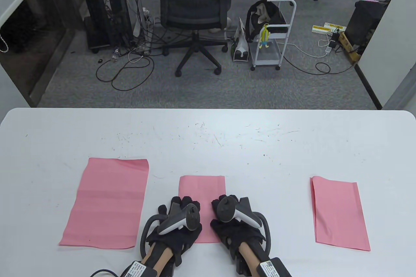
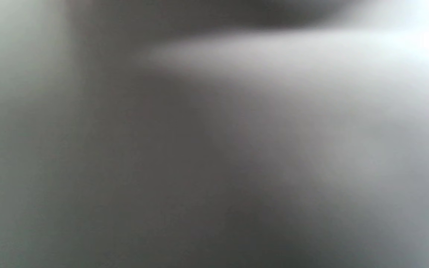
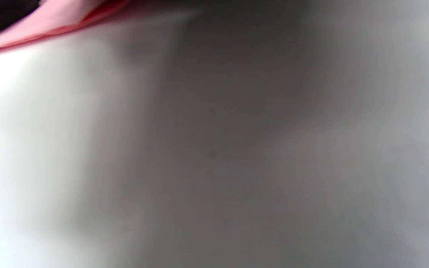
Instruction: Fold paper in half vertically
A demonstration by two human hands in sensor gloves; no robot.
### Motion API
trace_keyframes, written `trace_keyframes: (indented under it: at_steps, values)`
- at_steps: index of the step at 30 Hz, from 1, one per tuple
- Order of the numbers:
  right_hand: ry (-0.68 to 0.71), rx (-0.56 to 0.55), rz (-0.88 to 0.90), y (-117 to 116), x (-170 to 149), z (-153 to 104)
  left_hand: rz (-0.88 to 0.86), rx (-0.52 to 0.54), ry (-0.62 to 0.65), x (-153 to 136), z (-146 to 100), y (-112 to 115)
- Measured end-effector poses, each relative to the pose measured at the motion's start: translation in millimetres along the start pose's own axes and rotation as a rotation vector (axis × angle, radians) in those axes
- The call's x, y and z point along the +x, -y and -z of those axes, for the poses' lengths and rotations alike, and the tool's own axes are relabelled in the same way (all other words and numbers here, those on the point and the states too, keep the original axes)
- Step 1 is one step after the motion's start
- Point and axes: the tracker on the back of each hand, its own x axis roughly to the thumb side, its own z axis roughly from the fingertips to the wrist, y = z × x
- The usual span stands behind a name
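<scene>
At the lower centre of the table view, the left hand [image 1: 177,221] and right hand [image 1: 235,221] rest palm-down, fingers spread flat, on the narrow pink folded paper [image 1: 202,189], likely pressing its crease to set the fold; neither grips anything. A wider pink sheet [image 1: 105,202] lies lower left on the white surface [image 1: 208,134], another folded sheet [image 1: 339,213] lower right, probably waiting and finished pieces

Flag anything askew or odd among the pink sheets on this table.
The right pink sheet sits rotated and has a diagonal wrinkle near its left edge. The left sheet lies flat, the middle sheet under the left hand and right hand.
</scene>
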Motion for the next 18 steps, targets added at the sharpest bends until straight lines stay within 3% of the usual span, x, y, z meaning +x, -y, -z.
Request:
trace_keyframes:
  at_steps: [10, 15, 18]
  values:
    - [-0.001, 0.005, 0.005, 1, 0, 0, 0.004, -0.008, -0.001, 0, 0, -1]
    - [0.024, -0.046, 0.140, 21, -3, -11, 0.005, -0.007, -0.002, 0, 0, -1]
    - [0.046, -0.077, 0.132, 29, 0, -22, 0.005, -0.009, -0.001, 0, 0, -1]
